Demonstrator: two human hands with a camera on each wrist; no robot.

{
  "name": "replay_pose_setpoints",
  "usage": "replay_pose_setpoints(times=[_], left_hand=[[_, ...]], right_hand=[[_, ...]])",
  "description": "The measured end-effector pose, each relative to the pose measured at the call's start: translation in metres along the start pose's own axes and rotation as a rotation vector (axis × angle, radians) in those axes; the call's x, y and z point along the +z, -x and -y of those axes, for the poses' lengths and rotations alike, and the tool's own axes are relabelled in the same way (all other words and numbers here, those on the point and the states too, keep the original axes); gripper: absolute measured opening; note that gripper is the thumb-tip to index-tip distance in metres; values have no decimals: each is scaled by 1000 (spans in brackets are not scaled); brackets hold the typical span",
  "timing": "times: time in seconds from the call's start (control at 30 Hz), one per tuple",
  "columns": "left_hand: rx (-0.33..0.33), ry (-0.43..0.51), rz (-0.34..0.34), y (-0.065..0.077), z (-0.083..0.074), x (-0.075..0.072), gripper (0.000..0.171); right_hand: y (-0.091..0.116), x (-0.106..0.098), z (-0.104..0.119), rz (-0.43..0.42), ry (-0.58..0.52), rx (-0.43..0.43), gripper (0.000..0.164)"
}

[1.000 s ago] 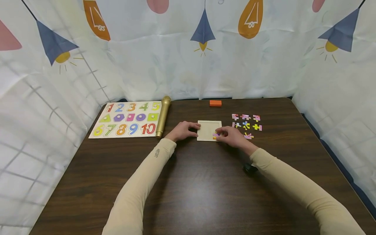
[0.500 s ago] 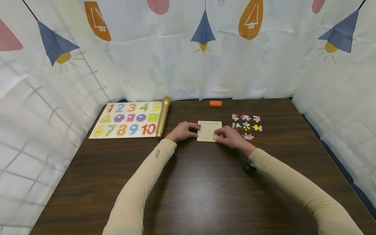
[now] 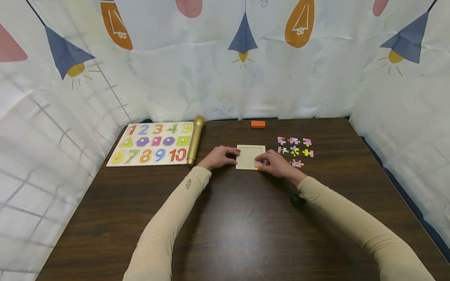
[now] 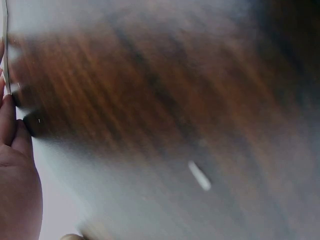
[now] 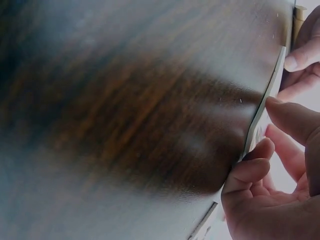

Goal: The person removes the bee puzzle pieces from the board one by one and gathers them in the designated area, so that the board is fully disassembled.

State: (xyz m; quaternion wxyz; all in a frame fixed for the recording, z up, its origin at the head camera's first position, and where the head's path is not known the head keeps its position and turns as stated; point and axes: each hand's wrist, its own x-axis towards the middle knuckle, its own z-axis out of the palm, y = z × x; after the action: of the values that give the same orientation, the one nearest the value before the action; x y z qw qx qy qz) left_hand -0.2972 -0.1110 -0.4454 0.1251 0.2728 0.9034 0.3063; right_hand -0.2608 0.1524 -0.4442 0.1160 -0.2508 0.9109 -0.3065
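A small square wooden puzzle tray (image 3: 247,154) lies on the table between both hands. My left hand (image 3: 218,157) touches the tray's left edge, thumb and index finger spread along it. At the lower right corner of the tray, my right hand (image 3: 277,164) pinches a pink-purple and yellow jigsaw piece (image 3: 258,165), partly hidden by the fingers. In the right wrist view, the right thumb (image 5: 292,117) reaches over the tray's thin edge (image 5: 255,125), and the left fingertips show beyond. The left wrist view catches only part of the left hand (image 4: 17,175) beside the tray edge.
Several loose jigsaw pieces (image 3: 294,150) lie right of the tray. An orange block (image 3: 258,124) sits at the back. A number-and-shape board (image 3: 151,150) lies at the left with a gold microphone (image 3: 195,140) along its right side. Printed curtains (image 3: 225,86) surround the table (image 3: 242,218).
The right fingers have shifted slightly at the tray's lower right corner, staying on the jigsaw piece. The left hand holds its place at the left edge.
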Motion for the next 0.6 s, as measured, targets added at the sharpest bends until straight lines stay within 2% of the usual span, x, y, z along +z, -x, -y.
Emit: replay_pose_setpoints(times=[0.6], left_hand=[[-9,-3,7,0,-1,0,39]], right_hand=[[0,4,-1,-42,19,6,30]])
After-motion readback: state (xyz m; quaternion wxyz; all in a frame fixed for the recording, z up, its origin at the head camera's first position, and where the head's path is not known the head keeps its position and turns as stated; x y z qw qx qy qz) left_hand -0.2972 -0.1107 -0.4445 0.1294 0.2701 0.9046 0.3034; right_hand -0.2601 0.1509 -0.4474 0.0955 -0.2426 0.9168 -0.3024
